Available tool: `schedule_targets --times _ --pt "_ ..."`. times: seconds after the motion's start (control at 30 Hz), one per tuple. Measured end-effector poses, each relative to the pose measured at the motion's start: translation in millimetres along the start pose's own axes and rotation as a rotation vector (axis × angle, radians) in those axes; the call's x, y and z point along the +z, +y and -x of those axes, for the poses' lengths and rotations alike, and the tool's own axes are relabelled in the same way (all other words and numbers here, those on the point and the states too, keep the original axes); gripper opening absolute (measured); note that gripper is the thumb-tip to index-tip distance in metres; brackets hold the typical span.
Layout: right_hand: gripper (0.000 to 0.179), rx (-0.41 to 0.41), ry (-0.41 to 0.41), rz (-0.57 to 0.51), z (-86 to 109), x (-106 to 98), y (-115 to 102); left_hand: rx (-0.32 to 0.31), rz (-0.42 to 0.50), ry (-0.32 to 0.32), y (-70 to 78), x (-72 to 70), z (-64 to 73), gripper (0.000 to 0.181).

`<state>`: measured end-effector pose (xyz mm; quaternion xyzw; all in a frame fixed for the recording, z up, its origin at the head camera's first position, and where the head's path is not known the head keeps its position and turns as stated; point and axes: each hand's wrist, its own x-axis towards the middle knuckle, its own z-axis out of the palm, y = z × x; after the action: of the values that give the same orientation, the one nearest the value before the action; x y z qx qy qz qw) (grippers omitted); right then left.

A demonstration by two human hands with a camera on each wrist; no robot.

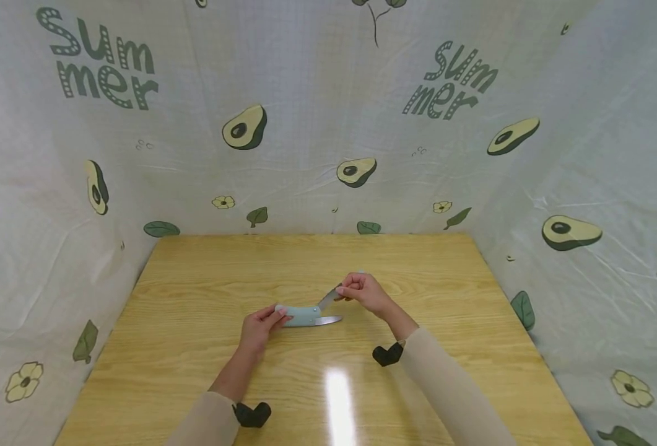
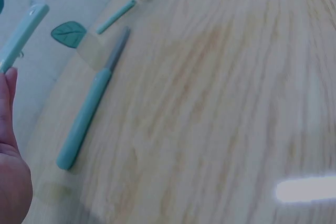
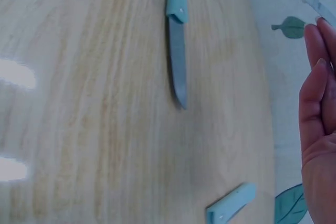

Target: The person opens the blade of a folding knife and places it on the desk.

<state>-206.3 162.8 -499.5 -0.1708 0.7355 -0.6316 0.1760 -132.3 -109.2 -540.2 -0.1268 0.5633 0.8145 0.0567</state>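
Observation:
My left hand (image 1: 258,328) pinches the light blue handle (image 2: 23,38) of a folding knife, held up off the table. Its blade (image 1: 328,298) sticks out at an angle, and the fingers of my right hand (image 1: 366,294) pinch that blade near its tip. Below it, a second light blue folding knife (image 2: 84,119) lies on the table with its blade (image 3: 178,61) out; in the head view the held handle partly hides it. Beyond my right hand lies a third, short light blue piece (image 3: 231,205), with no blade showing, mostly hidden in the head view.
Everything lies on a wood-grain table (image 1: 222,266). A white sheet (image 1: 300,74) printed with avocados and leaves hangs behind it and at both sides. A bright light reflection (image 1: 339,402) shows near the front. Black straps (image 1: 252,415) sit at the wrists.

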Motion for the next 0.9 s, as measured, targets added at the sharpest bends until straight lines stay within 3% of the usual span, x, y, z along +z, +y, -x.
schedule_targets --times 0.17,0.33,0.47,0.6,0.73,0.9 --pt "0.016 0.001 0.047 -0.19 8.1 8.6 15.5 0.006 0.097 0.068 4.2 3.1 -3.0 0.044" --pt "0.02 -0.001 0.118 -0.396 15.1 26.7 28.6 0.035 0.176 0.094 4.8 3.5 -5.3 0.012" --pt "0.022 -0.003 0.178 -0.473 17.7 37.1 33.2 0.042 0.208 0.075 4.9 0.6 -6.1 0.021" --pt "0.02 0.015 0.238 -0.472 17.0 40.3 35.3 0.021 0.165 0.044 7.2 -3.7 -6.5 0.043" --pt "0.007 0.04 0.313 -0.446 13.2 38.1 38.0 -0.004 0.07 0.003 10.6 -7.2 -7.5 0.049" --pt "0.033 0.067 0.317 -0.302 8.4 34.1 36.8 -0.015 -0.032 0.029 13.2 -8.6 -12.9 0.044"
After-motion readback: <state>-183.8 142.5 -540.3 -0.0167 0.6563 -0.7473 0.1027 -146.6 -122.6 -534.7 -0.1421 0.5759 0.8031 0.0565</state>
